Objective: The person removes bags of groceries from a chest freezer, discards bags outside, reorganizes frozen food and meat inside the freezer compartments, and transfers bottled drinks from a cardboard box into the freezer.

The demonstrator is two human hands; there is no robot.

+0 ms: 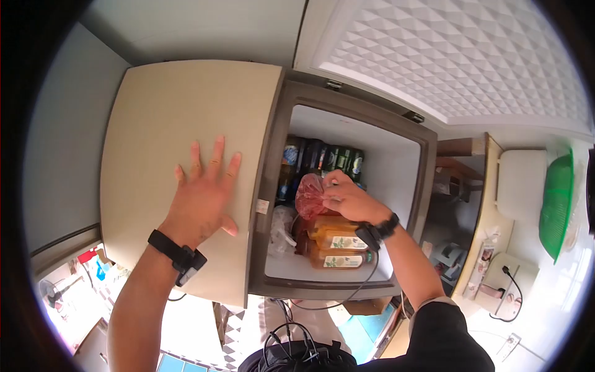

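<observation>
My left hand (pixel 203 199) lies flat with fingers spread on the beige lid (pixel 149 124) at the left of the chest freezer. Inside the freezer's open half, my right hand (pixel 348 197) pinches the right side of a clear plastic bag with something red in it (pixel 308 195). Just below that hand lie bottles of orange-brown liquid (pixel 334 259) with white labels. Dark and green bottles (pixel 338 159) are packed behind the bag. A whitish plastic bag (pixel 282 232) sits to the left of the orange-brown bottles.
A raised lid with a white patterned inner face (pixel 458 56) fills the upper right. The freezer's brown rim (pixel 427 186) surrounds the opening. At the right are a green basket (pixel 556 208) and a plugged-in cable (pixel 520 297). Another cable hangs across the front rim.
</observation>
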